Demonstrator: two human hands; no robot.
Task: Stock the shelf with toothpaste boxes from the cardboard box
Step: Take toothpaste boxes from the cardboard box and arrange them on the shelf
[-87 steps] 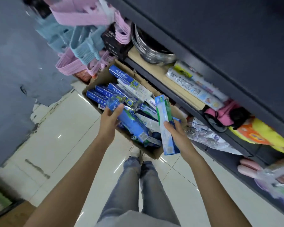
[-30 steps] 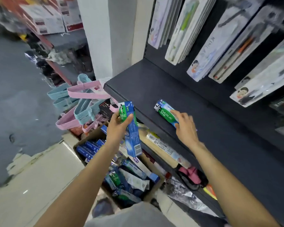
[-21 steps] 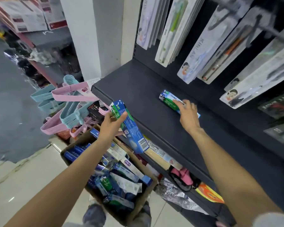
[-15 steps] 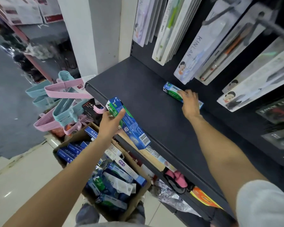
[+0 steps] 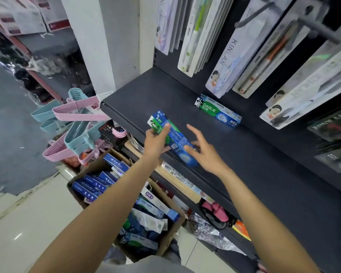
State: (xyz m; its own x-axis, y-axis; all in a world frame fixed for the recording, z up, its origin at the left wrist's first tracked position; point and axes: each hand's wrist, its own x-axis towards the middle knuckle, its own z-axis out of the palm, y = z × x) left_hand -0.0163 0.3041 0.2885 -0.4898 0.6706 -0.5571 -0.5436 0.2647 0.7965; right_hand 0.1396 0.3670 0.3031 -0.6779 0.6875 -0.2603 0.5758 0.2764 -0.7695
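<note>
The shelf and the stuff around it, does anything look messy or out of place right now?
On the shelf, no: the Darlie box lies flat near the back. Below, the cardboard box holds toothpaste boxes jumbled at mixed angles, and the wall at left looks patchy and peeling near the floor.

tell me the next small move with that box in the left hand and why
Probably pass the blue and green toothpaste box to the right hand, which is open with fingers at its far end. The left hand grips it above the shelf edge, and the Darlie box lies alone at the back with room beside it.
</note>
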